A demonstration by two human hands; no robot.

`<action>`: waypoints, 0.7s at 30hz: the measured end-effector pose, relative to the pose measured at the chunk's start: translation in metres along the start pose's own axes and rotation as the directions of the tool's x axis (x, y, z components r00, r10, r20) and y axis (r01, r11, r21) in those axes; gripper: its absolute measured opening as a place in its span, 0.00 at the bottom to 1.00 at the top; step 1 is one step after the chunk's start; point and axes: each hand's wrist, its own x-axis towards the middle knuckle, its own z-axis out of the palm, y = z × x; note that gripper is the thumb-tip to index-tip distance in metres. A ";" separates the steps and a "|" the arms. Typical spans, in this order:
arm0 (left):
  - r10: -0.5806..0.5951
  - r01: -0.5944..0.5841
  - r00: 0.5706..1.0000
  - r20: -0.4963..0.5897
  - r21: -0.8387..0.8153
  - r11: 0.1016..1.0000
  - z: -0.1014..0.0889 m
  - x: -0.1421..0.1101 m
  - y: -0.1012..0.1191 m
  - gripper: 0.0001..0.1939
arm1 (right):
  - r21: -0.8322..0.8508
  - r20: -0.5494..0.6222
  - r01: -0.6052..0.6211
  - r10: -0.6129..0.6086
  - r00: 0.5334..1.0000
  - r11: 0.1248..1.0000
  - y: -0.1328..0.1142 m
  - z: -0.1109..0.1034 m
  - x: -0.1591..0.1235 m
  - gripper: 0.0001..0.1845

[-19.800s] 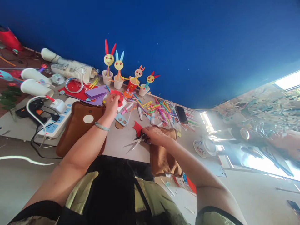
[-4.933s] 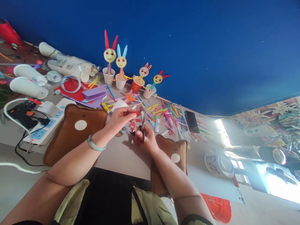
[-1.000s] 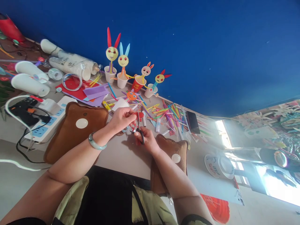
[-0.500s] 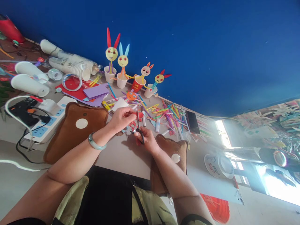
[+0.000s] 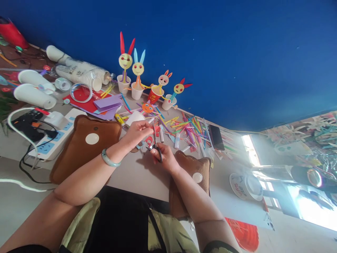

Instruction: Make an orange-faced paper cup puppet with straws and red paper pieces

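My right hand (image 5: 165, 156) grips a pair of scissors (image 5: 159, 154) by the black handles, blades pointing away from me. My left hand (image 5: 139, 133) is closed in a pinch beside the blades, on a small red paper piece (image 5: 157, 130) that shows mostly past the blades; its held edge is hidden. Below the fingers lies a red cut-out shape (image 5: 149, 141). A white paper cup (image 5: 135, 118) lies behind my left hand, with an orange paper face (image 5: 147, 107) just beyond it. A white glue-stick-like tube (image 5: 177, 141) lies right of the scissors.
Several cups bearing rabbit figures (image 5: 138, 68) stand along the blue wall. Coloured sticks (image 5: 192, 131) and a phone (image 5: 216, 137) lie to the right. Brown pouches (image 5: 76, 154) flank my arms. A power strip (image 5: 52, 144), purple paper (image 5: 107, 102) and stacked cups (image 5: 79, 76) are leftward.
Both hands stay almost in place. The scissor blades look closer together, and less of the red paper shows between my left fingertips and the blades.
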 end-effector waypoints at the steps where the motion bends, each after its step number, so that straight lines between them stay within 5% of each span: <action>1: -0.010 0.010 1.000 0.007 -0.017 1.000 0.000 0.000 -0.001 0.07 | -0.006 0.002 0.003 -0.003 1.000 1.000 0.000 0.000 0.000 0.31; 14: -0.015 0.019 0.999 0.030 -0.166 0.986 0.000 0.003 -0.007 0.08 | 0.018 0.013 -0.028 0.028 1.000 0.999 -0.001 0.000 0.001 0.31; 21: -0.008 -0.009 0.998 -0.067 -0.245 0.969 0.002 0.004 -0.005 0.08 | 0.052 0.106 -0.019 0.013 0.994 0.998 0.004 -0.002 0.004 0.31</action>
